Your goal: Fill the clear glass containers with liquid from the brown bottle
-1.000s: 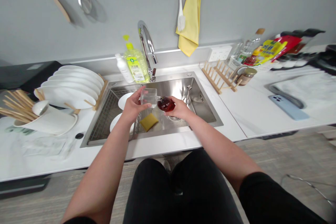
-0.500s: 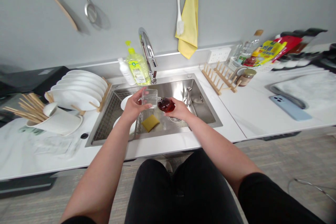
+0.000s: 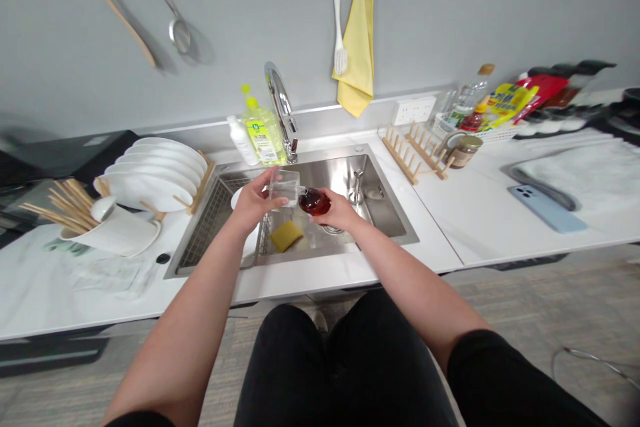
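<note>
My left hand point(image 3: 253, 204) is closed around a clear, square-sided container point(image 3: 285, 188), held tilted above the sink point(image 3: 340, 257). In my right hand point(image 3: 341, 211) is a small glass bottle of dark red liquid point(image 3: 314, 201), tipped on its side. The bottle's clear neck points left and meets the container's right side; whether it reaches inside I cannot tell. Beneath them a yellow sponge point(image 3: 285, 236) lies in the sink. White dishes sit in the wire rack point(image 3: 200, 230) on the left, partly hidden by my left hand and forearm.
Behind the sink stand the faucet point(image 3: 281, 103), a yellow-green soap bottle point(image 3: 263, 133) and a white bottle point(image 3: 243, 141). Plates point(image 3: 150, 190) and a chopstick holder point(image 3: 113, 232) are to the left. A wooden rack point(image 3: 400, 159), a jar point(image 3: 466, 151) and a phone point(image 3: 546, 208) lie right.
The view has shifted slightly. Both hands keep their grip, with the container and the bottle in nearly the same position.
</note>
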